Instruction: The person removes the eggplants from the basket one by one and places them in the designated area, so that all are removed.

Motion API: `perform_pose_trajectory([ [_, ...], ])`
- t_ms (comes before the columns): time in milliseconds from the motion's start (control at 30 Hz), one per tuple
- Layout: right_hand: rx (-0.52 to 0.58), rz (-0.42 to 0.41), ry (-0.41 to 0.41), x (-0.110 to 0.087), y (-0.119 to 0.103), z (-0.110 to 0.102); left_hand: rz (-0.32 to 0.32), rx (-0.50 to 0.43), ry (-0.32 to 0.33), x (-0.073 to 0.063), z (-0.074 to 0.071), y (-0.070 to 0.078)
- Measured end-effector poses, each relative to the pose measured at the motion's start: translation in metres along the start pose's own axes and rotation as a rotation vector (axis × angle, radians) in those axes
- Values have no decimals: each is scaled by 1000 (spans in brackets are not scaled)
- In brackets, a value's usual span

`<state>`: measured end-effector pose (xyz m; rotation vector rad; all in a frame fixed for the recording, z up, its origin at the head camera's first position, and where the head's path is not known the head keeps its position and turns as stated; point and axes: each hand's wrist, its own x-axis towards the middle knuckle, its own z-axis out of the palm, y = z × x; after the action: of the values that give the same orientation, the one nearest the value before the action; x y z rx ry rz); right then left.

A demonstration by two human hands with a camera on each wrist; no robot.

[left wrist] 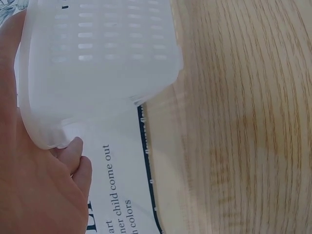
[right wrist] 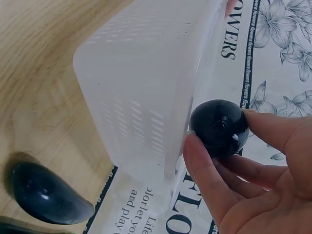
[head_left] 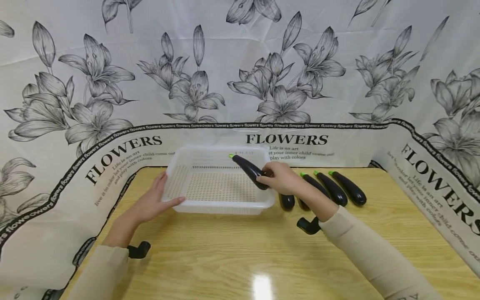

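A white plastic basket [head_left: 221,204] with slotted walls and floor stands in the middle of the head view. My left hand [head_left: 151,204] grips its left end, the thumb over the rim and fingertips curled beneath the lip in the left wrist view. Between thumb and fingers of my right hand [head_left: 279,178] is a dark purple eggplant [head_left: 247,168], held by its thick end. Its green stem tip points up and left over the basket's inside. In the right wrist view the eggplant's rounded end [right wrist: 219,127] shows right at the basket rim.
Several more eggplants [head_left: 348,189] lie on the wooden table [head_left: 225,254] to the right of the basket, some partly behind the right forearm. White cloth [head_left: 210,83] printed with flowers and lettering hangs behind and at both sides. Each wrist carries a black device.
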<state>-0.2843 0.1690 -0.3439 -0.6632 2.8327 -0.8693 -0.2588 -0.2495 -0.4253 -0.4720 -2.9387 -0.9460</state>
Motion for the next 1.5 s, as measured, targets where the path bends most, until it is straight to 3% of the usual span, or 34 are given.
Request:
perform_pose_trajectory([
  [267, 7, 2, 45, -15, 13, -12, -6, 16, -4, 3, 0, 2],
  [467, 45, 57, 40, -28, 29, -17, -4, 15, -9, 4, -1, 3],
  [700, 24, 46, 8, -49, 48, -22, -3, 8, -2, 0, 0, 2],
  [1033, -15, 96, 9, -84, 82, -40, -18, 14, -8, -7, 1, 1],
  [1500, -49, 186, 105, -128, 142, -75, -10, 20, 1, -3, -3, 5],
])
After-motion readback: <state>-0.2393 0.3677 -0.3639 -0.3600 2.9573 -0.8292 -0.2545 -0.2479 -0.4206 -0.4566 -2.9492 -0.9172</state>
